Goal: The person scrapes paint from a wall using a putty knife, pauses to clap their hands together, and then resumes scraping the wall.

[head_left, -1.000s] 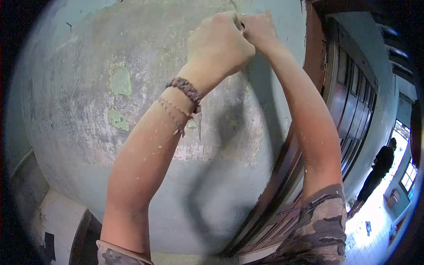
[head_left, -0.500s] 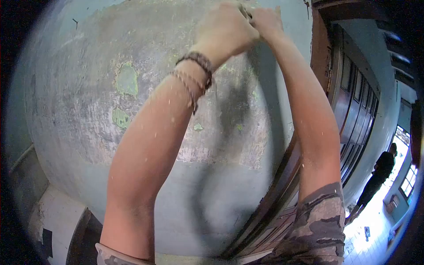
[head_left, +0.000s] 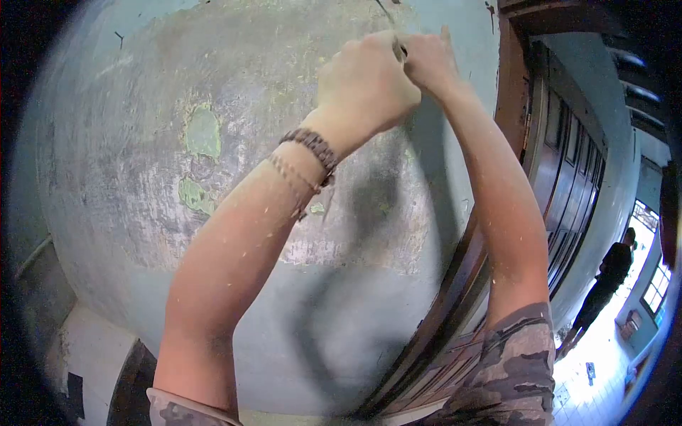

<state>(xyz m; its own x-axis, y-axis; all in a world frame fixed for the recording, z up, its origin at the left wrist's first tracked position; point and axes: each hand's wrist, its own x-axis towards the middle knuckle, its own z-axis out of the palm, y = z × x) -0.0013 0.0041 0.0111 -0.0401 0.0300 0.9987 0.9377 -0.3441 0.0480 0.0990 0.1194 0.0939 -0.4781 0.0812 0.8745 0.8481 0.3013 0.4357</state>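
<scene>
Both of my arms are raised in front of a worn wall (head_left: 263, 128) with scraped paint. My left hand (head_left: 369, 85), with bracelets at its wrist, is closed around something I cannot make out. Right beside it, my right hand (head_left: 430, 64) is closed too, with one finger pointing up. A small dark part of an object shows between the two hands, mostly hidden by the fingers. Green patches (head_left: 204, 131) show on the wall to the left of my hands, and pale flecks lie on my forearms.
A brown wooden door (head_left: 568, 163) and its frame (head_left: 513, 85) stand at the right. Further back, a person in dark clothes (head_left: 612, 273) stands near a bright opening. A pale ledge (head_left: 92, 348) juts out at the lower left.
Both hands have moved down along the wall together, staying closed. A thin dark line on the wall now shows above them.
</scene>
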